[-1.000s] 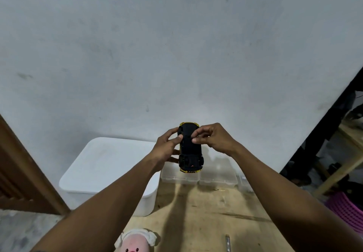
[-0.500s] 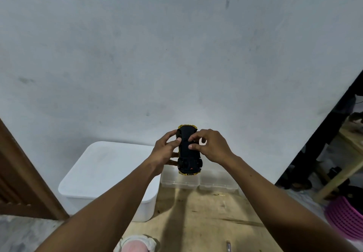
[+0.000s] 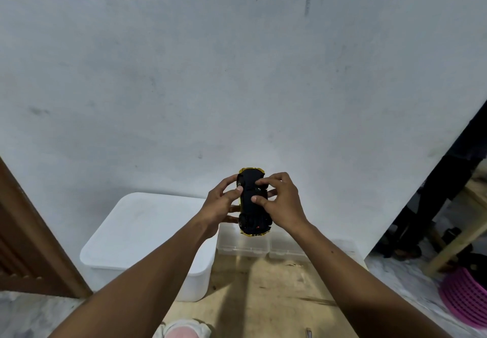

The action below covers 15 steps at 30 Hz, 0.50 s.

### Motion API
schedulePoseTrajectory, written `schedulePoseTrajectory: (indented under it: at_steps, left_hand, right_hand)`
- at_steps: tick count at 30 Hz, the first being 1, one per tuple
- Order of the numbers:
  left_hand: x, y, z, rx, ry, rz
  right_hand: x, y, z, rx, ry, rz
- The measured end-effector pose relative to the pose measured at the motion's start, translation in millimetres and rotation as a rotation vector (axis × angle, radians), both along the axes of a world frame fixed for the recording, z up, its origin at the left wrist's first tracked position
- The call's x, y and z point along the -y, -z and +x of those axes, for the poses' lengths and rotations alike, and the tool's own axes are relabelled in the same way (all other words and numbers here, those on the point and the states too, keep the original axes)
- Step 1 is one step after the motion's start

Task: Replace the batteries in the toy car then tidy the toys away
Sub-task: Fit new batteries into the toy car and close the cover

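Toy car [image 3: 253, 203] held aloft before wall, underside facing you, long axis running away from you, yellow nose farthest. Your left hand [image 3: 220, 204] clasps car's left flank, closed on it. Your right hand [image 3: 283, 203] rests thumb and fingertips on black underside, near its middle; both hands equally near. Judged step: working battery cover. Counts: one car, one white lidded bin [image 3: 147, 235], two clear boxes [image 3: 263, 245], one plush toy [image 3: 181, 331].
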<state>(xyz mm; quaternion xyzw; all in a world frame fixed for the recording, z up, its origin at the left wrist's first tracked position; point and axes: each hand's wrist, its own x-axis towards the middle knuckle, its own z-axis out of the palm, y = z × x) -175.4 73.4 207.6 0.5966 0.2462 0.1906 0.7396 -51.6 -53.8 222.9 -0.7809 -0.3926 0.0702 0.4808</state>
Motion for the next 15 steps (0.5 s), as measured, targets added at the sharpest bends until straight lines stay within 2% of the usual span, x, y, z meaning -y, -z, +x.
schedulePoseTrajectory:
  at_steps: [9, 15]
  left_hand:
    - [7.3, 1.5, 7.6, 0.022, -0.041, 0.060]
    - [3.9, 0.1, 6.2, 0.003, -0.027, 0.083]
  right_hand:
    - [-0.8, -0.6, -3.3, 0.014, -0.026, 0.039]
    - [1.6, -3.4, 2.6, 0.093, -0.056, 0.023]
